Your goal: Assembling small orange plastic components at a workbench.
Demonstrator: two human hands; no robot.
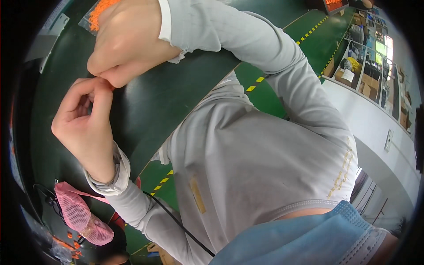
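Note:
My right hand (128, 42) reaches in over the dark green table (145, 104), its fingers curled and closed. Just below it, my left hand (86, 126) is bent with thumb and forefinger pressed together in a pinch. The fingertips of both hands meet. A tiny hint of orange-red shows where they touch, but the piece itself is too hidden to name. Beyond my right hand lies a clear plastic bag of small orange pieces (98, 17), partly covered by the hand.
A pink mesh pouch (81, 212) lies beside my left forearm, near loose orange pieces (73, 247) and clear plastic. A black cable (176, 221) crosses my left sleeve. Yellow-black tape (256, 84) marks the green floor. Shelves with cardboard boxes (369, 84) stand at right.

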